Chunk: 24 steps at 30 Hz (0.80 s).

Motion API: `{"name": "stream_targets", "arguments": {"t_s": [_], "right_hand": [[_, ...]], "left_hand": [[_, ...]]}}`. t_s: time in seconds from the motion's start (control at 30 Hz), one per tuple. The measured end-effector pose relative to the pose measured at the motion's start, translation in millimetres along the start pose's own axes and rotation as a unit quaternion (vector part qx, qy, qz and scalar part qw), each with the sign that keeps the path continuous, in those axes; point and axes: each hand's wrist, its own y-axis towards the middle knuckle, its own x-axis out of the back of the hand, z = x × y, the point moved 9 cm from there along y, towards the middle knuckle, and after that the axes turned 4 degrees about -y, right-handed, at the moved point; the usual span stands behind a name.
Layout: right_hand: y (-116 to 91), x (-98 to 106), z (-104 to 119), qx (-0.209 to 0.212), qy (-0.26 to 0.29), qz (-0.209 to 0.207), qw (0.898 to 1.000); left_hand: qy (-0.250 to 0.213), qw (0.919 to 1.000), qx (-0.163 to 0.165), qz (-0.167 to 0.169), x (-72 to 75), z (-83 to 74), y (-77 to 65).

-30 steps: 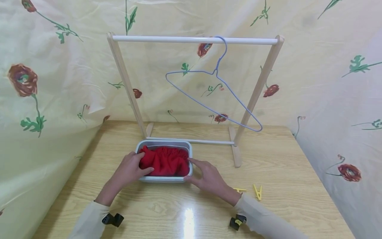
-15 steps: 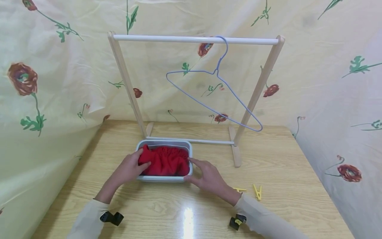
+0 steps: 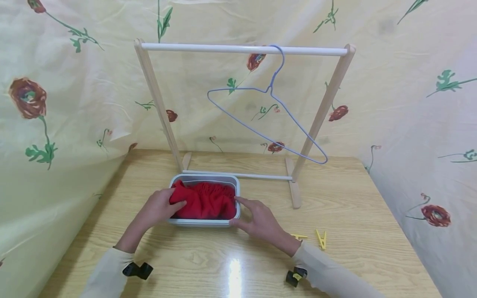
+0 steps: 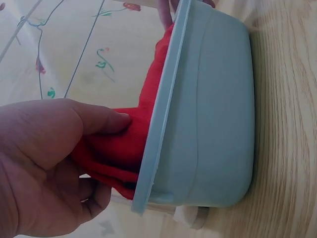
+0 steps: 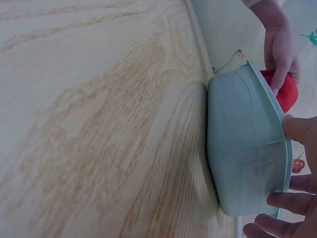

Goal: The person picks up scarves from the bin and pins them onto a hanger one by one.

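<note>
A crumpled red cloth (image 3: 208,200) with a gathered band fills the pale blue-grey plastic tub (image 3: 203,224). My left hand (image 3: 156,207) pinches a raised fold at the tub's left end, thumb on top. In the left wrist view, that fold of red cloth (image 4: 133,131) stands above the tub's rim (image 4: 166,106), the fingertips hidden behind it. At the opposite end, my right hand (image 3: 261,221) holds the tub's front corner between thumb and fingers. Its fingers (image 5: 290,202) lie against the outer wall in the right wrist view.
Behind the tub stands a wooden clothes rack (image 3: 323,111) with a white top rail (image 3: 223,48). A blue wire hanger (image 3: 246,124) hangs from the rail. Yellow clothes pegs (image 3: 321,239) lie on the wood-grain table (image 3: 354,219) near the right forearm. Floral fabric encloses the back and sides.
My left hand has drawn slightly left and back, pulling the red fold toward the tub's left rim. The right hand keeps its place on the tub.
</note>
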Motion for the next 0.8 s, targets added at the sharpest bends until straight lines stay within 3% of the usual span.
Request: {"name": "stream_targets", "arguments": {"t_s": [0.1, 0.23, 0.5, 0.63, 0.8], "right_hand": [[0.2, -0.2, 0.1, 0.0, 0.002, 0.001, 1.0], [0.4, -0.2, 0.6, 0.003, 0.001, 0.001, 1.0], [0.2, 0.6, 0.1, 0.003, -0.001, -0.002, 1.0], [0.7, 0.0, -0.7, 0.004, -0.003, -0.002, 1.0], [0.4, 0.1, -0.1, 0.006, -0.001, -0.001, 1.0]], "left_hand": [[-0.006, 1.0, 0.0, -0.002, 0.0, -0.3, -0.3], [-0.066, 0.9978, 0.001, -0.007, 2.0, 2.7, -0.7], [-0.174, 0.9837, -0.018, -0.044, 15.5, -3.0, -1.7], [-0.191, 0.9804, -0.008, -0.049, 16.5, -1.2, -0.9], [-0.169, 0.9853, -0.003, -0.023, 7.4, 1.8, 1.9]]}}
